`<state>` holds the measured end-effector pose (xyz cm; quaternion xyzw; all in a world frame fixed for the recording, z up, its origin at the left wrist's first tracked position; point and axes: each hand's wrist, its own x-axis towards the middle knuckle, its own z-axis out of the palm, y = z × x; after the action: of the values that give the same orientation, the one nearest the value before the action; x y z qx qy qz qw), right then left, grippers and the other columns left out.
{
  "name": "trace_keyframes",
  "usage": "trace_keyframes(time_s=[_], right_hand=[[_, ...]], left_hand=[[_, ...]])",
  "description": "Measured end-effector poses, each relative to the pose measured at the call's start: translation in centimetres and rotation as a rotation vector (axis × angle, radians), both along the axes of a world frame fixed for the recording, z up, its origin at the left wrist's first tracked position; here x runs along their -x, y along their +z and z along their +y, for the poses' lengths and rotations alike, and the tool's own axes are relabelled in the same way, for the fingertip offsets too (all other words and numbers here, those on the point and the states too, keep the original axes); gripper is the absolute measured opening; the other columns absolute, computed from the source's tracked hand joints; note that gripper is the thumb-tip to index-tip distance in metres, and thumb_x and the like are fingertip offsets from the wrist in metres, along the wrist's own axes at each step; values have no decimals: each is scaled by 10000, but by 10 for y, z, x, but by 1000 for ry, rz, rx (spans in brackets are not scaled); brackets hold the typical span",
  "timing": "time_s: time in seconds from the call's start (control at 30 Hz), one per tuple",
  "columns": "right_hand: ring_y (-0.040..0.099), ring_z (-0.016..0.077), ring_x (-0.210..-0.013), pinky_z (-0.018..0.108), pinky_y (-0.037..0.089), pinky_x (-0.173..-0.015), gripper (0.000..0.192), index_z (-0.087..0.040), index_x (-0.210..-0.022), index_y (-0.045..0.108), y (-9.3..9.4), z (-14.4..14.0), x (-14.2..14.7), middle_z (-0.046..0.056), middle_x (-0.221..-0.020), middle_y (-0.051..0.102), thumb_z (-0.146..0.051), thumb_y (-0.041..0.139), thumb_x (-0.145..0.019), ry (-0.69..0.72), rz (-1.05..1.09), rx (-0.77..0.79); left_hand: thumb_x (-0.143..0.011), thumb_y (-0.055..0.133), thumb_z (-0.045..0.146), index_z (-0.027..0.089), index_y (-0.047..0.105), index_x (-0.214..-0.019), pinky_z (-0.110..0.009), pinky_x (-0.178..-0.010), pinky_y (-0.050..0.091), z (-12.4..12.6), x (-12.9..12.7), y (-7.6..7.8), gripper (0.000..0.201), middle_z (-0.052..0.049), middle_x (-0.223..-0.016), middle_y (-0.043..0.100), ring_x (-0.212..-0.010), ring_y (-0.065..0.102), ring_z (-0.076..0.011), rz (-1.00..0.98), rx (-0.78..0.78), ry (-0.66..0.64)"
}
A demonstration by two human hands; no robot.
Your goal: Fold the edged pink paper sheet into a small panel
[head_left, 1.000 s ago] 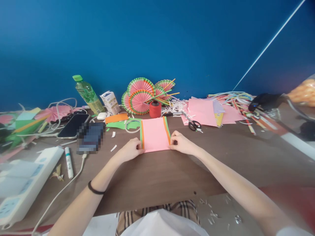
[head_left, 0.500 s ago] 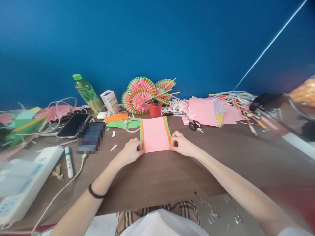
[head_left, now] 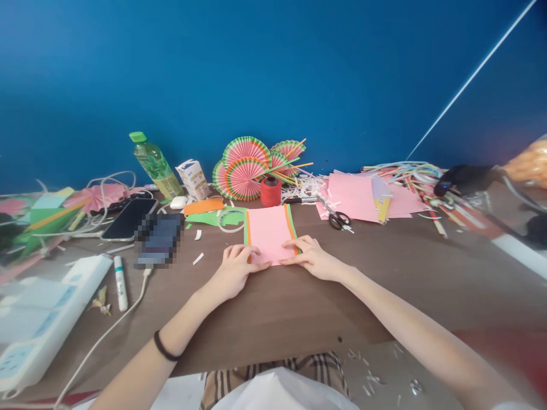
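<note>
A sheet of pink paper (head_left: pixel 269 230) lies on the desk in front of me, with orange and green strips along its left and right sides. My left hand (head_left: pixel 236 266) is at its near left corner, the thumb along the near edge and the fingers bent over the top. At the near right part, my right hand (head_left: pixel 314 259) holds the sheet in the same way, thumb low and index finger on the pink surface. The two thumb tips almost meet at the near edge. Whether that edge is folded cannot be made out.
Behind the sheet stand pleated paper fans (head_left: pixel 245 171) and a red thread spool (head_left: pixel 270 192). Black-handled scissors (head_left: pixel 339 220) lie right, by pink papers (head_left: pixel 354 196). Left are a green bottle (head_left: pixel 156 168), phones (head_left: pixel 130 219), a marker (head_left: pixel 121 285) and a power strip (head_left: pixel 55 319).
Both hands have moved inward from the sheet's side edges along its near edge, and their fingers now reach over the pink surface. The sheet stays nearly in place.
</note>
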<state>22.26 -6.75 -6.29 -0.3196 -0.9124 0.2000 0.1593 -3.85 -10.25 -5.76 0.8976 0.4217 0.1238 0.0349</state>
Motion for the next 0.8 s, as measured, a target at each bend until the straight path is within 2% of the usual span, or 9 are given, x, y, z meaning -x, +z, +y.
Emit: trace_keyframes(time_s=[0.2, 0.37, 0.47, 0.6, 0.7, 0.8], right_hand=[[419, 203, -1097, 437, 368, -945, 310, -358, -1023, 652, -1, 0, -10, 61, -1158, 517, -169, 478, -849, 0, 94, 26], [462, 191, -1089, 359, 438, -885, 252, -312, -1016, 662, 2, 2, -18, 61, -1177, 498, -216, 561, -805, 1, 123, 119], [470, 197, -1072, 345, 446, -861, 210, -288, -960, 685, 3, 5, -16, 59, -1149, 516, -255, 623, -762, -8, 121, 137], [502, 183, -961, 356, 418, -857, 100, -233, -810, 702, 2, 7, -9, 62, -1008, 555, -236, 608, -774, -49, 135, 15], [499, 191, -920, 367, 390, -824, 118, -215, -783, 681, 0, 7, -6, 69, -981, 563, -248, 570, -805, -61, 78, -142], [517, 190, -854, 350, 377, -755, 189, -191, -806, 652, 5, 6, -4, 81, -909, 598, -237, 477, -858, -32, 10, -227]], left_hand=[[-853, 416, 145, 450, 554, -1112, -404, -862, 370, 1, 15, 6, 424, -33, -1090, 522, -994, 411, -203, -17, 81, -8], [-847, 464, 202, 331, 648, -1016, -327, -861, 413, 2, 28, 7, 282, -40, -1005, 550, -941, 478, -158, -144, 118, -29], [-837, 493, 253, 272, 683, -917, -293, -801, 439, 3, 30, 6, 207, -42, -942, 580, -884, 510, -152, -137, 63, -21], [-886, 387, 237, 225, 659, -878, -247, -694, 438, 3, 27, 2, 273, -43, -864, 615, -782, 542, -130, -23, -123, -33], [-893, 338, 197, 202, 631, -870, -257, -682, 428, 5, 24, 0, 294, -43, -817, 626, -735, 556, -132, 88, -250, -35], [-876, 346, 198, 182, 603, -819, -280, -708, 428, 7, 20, 7, 264, -50, -791, 622, -739, 563, -150, 84, -279, 21]])
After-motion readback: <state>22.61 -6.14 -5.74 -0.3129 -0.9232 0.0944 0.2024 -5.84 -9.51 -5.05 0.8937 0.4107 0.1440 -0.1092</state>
